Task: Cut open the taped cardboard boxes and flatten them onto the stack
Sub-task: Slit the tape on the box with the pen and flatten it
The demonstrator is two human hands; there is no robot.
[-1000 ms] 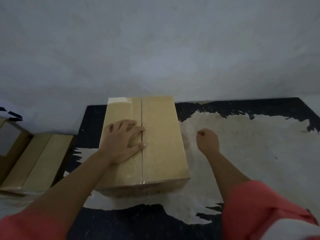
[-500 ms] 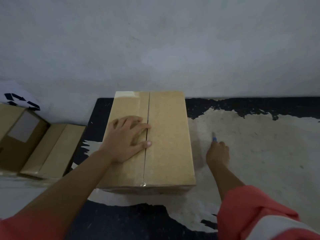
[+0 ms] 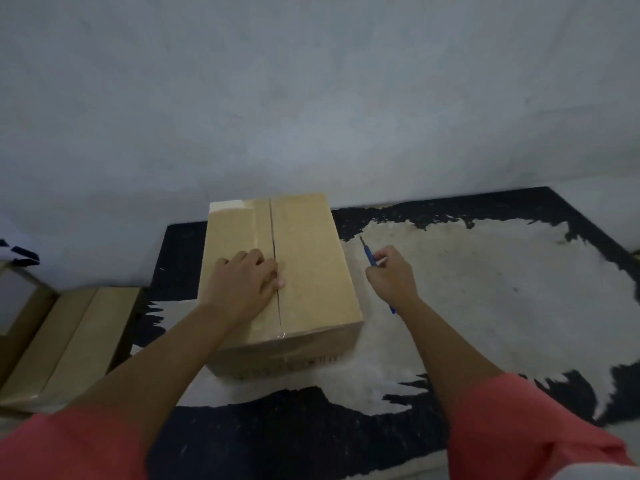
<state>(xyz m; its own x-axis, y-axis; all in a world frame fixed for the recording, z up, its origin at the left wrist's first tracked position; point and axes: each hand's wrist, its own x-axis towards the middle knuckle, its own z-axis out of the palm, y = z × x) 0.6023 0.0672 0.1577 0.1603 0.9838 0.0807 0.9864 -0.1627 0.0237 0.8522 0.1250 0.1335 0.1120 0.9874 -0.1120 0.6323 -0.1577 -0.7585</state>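
Note:
A closed brown cardboard box [image 3: 308, 258] stands on a black and cream rug, its top seam sealed with clear tape running front to back. My left hand [image 3: 244, 284] rests flat on the left flap, fingertips at the seam. To the right of the box, my right hand [image 3: 391, 275] grips a blue-handled cutter [image 3: 369, 253], lifted off the rug, its blade tip pointing up and away, about level with the box's top.
The rug [image 3: 485, 289] spreads to the right and toward me. More cardboard boxes [image 3: 69, 344] lie at the left edge beside the rug. A pale wall [image 3: 311, 98] rises directly behind the box.
My right hand went down to the rug beside the box, took hold of the blue cutter and lifted it. My left hand stayed on the box top.

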